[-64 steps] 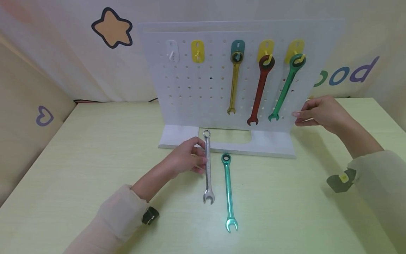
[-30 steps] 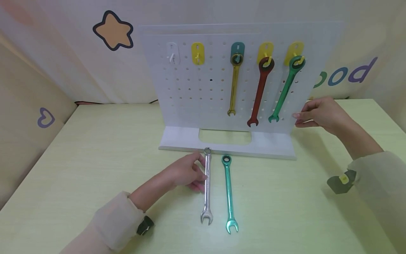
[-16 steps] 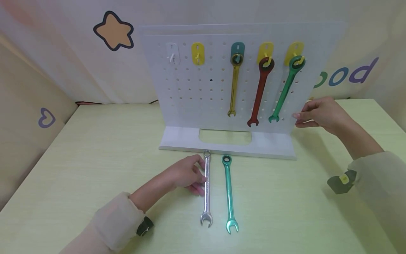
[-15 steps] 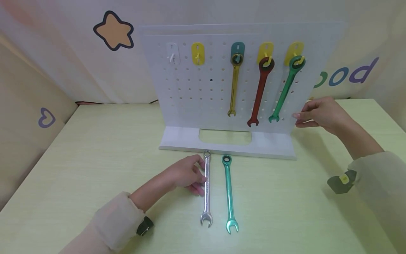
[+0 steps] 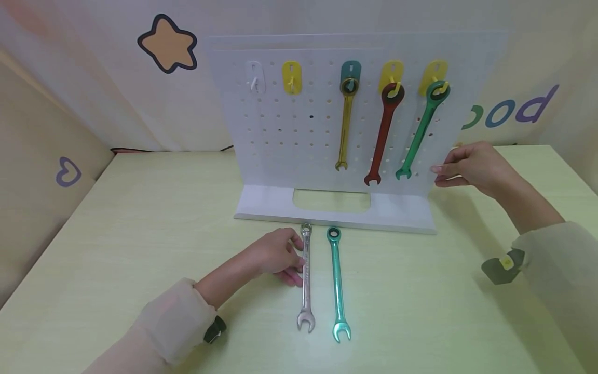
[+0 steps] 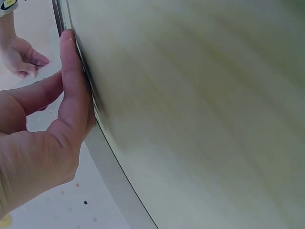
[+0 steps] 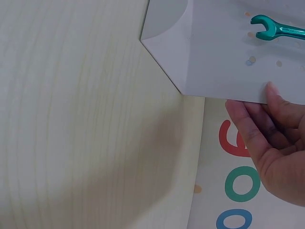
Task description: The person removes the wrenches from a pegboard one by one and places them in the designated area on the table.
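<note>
A silver combination wrench (image 5: pixel 306 293) lies along the table, open end toward the front, its ring end close to the pegboard base. My left hand (image 5: pixel 275 252) pinches its shaft from the left side; in the left wrist view the hand (image 6: pixel 57 124) hides most of that grip. To the right of it lies a teal ratchet wrench (image 5: pixel 337 280), untouched. At the far right my right hand (image 5: pixel 476 167) holds the side edge of the white pegboard (image 5: pixel 280 166) between thumb and fingers, as the right wrist view also shows with that hand (image 7: pixel 274 143).
On the pegboard hang a gold wrench (image 5: pixel 344 127), a red wrench (image 5: pixel 382 137) and a green wrench (image 5: pixel 420 132). Bare hooks at the upper left are a white hook (image 5: pixel 254 78) and a yellow hook (image 5: pixel 291 78). A printed curtain (image 5: pixel 103 67) backs the table.
My left hand has brought the silver wrench down and toward the front, from over the board's base to beside the teal wrench. The right hand stays on the board's edge.
</note>
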`<state>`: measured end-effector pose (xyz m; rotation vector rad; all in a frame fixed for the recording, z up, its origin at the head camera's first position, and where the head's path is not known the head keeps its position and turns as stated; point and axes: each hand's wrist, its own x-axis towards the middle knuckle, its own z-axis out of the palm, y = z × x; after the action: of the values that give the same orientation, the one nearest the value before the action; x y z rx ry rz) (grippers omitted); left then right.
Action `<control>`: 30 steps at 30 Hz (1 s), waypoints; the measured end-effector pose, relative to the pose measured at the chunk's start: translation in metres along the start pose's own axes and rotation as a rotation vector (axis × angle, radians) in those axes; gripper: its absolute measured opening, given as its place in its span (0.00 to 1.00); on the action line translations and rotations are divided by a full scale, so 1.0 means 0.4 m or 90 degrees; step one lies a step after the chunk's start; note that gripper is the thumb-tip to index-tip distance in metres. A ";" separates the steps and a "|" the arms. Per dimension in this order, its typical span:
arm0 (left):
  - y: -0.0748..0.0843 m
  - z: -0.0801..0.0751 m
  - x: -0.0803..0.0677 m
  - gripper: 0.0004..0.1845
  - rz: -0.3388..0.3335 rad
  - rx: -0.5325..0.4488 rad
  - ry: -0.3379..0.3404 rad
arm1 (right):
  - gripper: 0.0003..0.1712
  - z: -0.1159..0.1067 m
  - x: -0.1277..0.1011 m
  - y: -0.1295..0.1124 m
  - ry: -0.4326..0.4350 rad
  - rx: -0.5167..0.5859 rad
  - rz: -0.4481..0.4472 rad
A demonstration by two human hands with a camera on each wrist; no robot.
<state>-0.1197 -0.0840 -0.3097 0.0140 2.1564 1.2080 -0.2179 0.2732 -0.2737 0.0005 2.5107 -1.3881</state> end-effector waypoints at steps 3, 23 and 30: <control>0.003 -0.002 -0.001 0.15 -0.007 0.008 0.006 | 0.12 0.000 0.001 -0.001 0.002 0.008 0.001; 0.013 -0.026 -0.001 0.14 0.003 0.030 0.039 | 0.13 0.003 -0.002 -0.004 0.013 0.009 0.003; 0.020 -0.035 0.002 0.15 0.014 0.040 0.046 | 0.13 0.002 -0.003 -0.005 0.011 0.003 0.006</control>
<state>-0.1302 -0.0897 -0.2988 0.0219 2.2615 1.1698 -0.2169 0.2715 -0.2721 0.0266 2.5182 -1.3960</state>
